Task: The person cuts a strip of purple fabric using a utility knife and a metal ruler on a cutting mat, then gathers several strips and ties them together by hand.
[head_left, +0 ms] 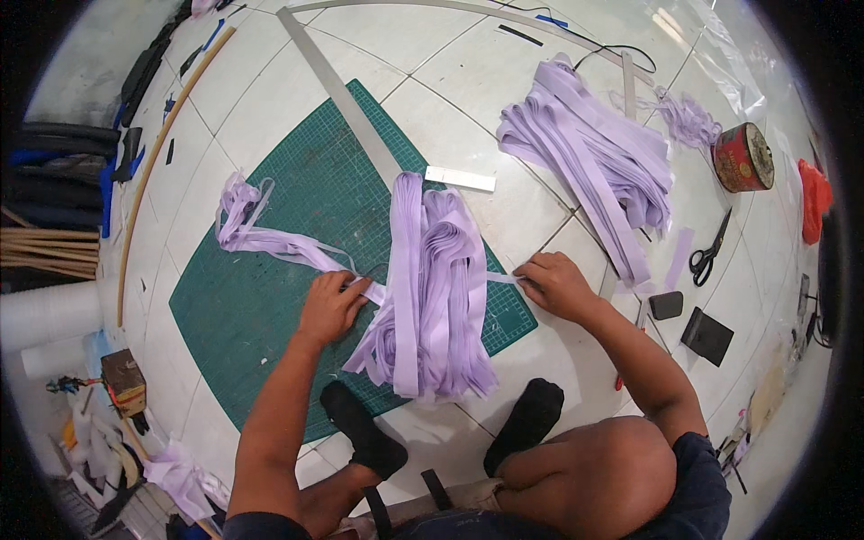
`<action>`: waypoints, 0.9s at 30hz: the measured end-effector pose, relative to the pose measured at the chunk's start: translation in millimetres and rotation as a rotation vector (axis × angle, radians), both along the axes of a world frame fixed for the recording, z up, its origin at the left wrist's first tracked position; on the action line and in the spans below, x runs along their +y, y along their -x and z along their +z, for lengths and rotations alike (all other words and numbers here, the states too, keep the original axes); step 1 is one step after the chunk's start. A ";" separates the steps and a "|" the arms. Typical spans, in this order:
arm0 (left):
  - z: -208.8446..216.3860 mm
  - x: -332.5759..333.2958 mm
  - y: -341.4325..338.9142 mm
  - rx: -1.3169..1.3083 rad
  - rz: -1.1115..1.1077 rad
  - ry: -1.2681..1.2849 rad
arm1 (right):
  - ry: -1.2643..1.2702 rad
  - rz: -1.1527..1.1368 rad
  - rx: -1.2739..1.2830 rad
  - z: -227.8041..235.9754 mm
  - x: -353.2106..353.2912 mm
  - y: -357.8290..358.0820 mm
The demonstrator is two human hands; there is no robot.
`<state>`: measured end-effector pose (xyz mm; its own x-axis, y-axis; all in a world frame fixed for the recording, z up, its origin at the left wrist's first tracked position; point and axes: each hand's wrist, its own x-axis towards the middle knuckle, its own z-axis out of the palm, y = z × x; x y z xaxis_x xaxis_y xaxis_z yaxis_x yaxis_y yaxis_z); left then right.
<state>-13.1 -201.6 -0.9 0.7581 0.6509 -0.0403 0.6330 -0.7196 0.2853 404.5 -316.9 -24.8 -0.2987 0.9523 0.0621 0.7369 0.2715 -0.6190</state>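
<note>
A thick bundle of lilac fabric strips (439, 288) lies folded lengthwise on the green cutting mat (234, 333), its near end hanging over the mat's edge. To its left, my left hand (331, 308) pinches a lilac strip close to the bundle. From there a loose tangle of thin lilac strips (283, 243) trails off to the far left. On the bundle's other side, the fingertips of my right hand (558, 286) grip the end of a narrow pale strip (501, 278). That strip disappears at the bundle, so I cannot tell whether both hands hold one piece.
A second lilac bundle (594, 144) lies on the tiles at the far right. Near it are a tin can (743, 158), black scissors (711, 250) and dark blocks (706, 337). A long metal ruler (342, 94) reaches the mat; a white bar (461, 179) lies beside the bundle.
</note>
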 end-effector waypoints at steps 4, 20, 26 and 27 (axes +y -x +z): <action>-4.0 2.7 6.2 0.010 0.070 0.050 | 0.008 0.000 0.005 -2.3 3.0 2.7; -6.0 34.5 167.6 0.086 1.036 0.011 | -0.031 0.038 0.050 -10.1 1.9 0.4; 5.6 18.5 161.1 0.098 0.924 -0.413 | 0.085 -0.139 0.106 17.1 53.6 -37.3; 4.8 17.6 149.7 0.021 0.913 -0.362 | 0.056 -0.205 0.063 19.7 74.9 -50.1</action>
